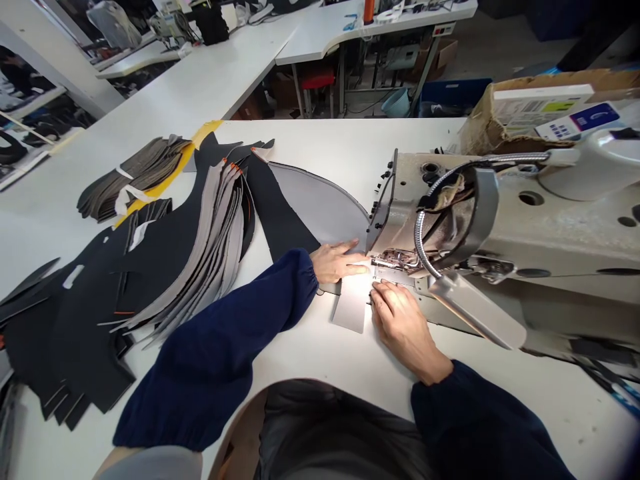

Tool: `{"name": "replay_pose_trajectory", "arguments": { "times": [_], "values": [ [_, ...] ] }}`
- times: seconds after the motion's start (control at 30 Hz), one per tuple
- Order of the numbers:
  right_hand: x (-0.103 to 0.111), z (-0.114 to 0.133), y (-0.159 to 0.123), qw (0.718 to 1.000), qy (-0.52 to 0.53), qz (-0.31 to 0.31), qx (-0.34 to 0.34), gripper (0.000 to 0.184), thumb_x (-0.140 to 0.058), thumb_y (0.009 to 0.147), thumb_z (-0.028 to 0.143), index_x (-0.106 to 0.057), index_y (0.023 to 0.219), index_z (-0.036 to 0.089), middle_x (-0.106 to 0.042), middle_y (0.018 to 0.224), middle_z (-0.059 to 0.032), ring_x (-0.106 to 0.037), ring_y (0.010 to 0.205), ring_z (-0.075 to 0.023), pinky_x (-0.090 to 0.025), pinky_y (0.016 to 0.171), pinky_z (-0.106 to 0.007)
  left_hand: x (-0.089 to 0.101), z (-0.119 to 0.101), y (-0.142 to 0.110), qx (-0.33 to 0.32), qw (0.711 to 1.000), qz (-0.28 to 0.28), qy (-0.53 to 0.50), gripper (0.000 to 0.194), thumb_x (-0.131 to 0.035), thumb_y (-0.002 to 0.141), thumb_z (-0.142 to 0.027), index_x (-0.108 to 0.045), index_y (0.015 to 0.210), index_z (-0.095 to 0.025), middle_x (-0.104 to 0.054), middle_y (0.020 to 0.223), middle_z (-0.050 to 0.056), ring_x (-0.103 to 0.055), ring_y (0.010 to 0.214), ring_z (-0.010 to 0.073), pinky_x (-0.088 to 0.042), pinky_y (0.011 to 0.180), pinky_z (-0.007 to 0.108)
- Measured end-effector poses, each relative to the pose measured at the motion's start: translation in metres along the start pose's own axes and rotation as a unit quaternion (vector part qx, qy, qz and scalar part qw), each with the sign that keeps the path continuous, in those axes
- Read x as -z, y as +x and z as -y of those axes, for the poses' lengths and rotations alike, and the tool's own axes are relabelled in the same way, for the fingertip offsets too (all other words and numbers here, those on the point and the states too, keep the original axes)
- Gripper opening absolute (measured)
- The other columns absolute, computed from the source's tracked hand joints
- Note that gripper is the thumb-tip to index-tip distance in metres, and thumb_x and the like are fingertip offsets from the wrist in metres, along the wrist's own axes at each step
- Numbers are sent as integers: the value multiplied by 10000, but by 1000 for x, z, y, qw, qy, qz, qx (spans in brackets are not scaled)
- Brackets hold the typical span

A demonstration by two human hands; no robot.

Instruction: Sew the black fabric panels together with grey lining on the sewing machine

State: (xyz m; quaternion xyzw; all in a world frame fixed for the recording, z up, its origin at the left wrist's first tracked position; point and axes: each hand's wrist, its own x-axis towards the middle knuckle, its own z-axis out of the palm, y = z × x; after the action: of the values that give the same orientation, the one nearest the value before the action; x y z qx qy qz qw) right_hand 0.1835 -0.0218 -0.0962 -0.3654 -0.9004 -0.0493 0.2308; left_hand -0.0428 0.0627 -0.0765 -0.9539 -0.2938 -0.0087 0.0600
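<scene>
The left hand [340, 262] lies flat, fingers extended and relaxed, on the curved grey-and-black panel [315, 200], with its fingertips just beside the presser foot [385, 261] of the sewing machine [500, 227]. The right hand [405, 330] sits nearer, its fingers curled down at the panel's edge by the foot. Neither hand is clenched, but I cannot tell whether the right fingers pinch the edge or only press on it.

The panel lies on the white table [320, 153], running far and left from the needle area, its near end under the machine's foot. A pale metal plate [350, 307] lies flat below the left hand, in bright light.

To the left, a fanned stack of grey strips [215, 247] overlaps black cut pieces [65, 333], some with orange marks. Further left, a darker bundle [133, 177] rests beside yellow tape [170, 170]. A torn cardboard box [500, 113] stands behind the machine, and a flexible metal hose [425, 227] curves across its head.
</scene>
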Motion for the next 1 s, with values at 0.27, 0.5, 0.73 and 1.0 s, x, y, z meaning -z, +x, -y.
{"name": "replay_pose_trajectory", "arguments": {
  "times": [0.27,0.5,0.73,1.0],
  "values": [
    [4,1,3,1000,0,-2,-4,279,-428,904,90,-607,1118,67,-625,1150,-200,-544,1118,-281,-447,927,-432,4,11,12,22,1000,16,3,429,-411,941,-137,-590,1276,-338,-578,1297,15,-455,1232,240,-467,912,344],
    [0,1,1,1000,22,-7,-15,284,-449,902,97,-591,1147,74,-620,1161,-195,-540,1144,-287,-454,945,-442,1,15,17,36,999,2,7,404,-451,931,-150,-599,1258,-336,-553,1330,20,-415,1288,234,-449,957,351],
    [0,-1,1,999,47,-2,-10,308,-475,893,99,-530,1196,115,-605,1174,-186,-537,1147,-305,-449,960,-519,-4,12,18,58,998,-18,21,426,-476,896,-115,-620,1212,-361,-519,1377,-25,-368,1334,253,-470,923,330],
    [1,-4,6,997,74,10,9,393,-534,864,78,-507,1248,160,-577,1215,-181,-543,1150,-300,-478,949,-516,-23,2,20,157,985,-69,-14,437,-394,943,-181,-565,1292,-382,-467,1441,-69,-436,1292,281,-453,948,400]
  ]
}}
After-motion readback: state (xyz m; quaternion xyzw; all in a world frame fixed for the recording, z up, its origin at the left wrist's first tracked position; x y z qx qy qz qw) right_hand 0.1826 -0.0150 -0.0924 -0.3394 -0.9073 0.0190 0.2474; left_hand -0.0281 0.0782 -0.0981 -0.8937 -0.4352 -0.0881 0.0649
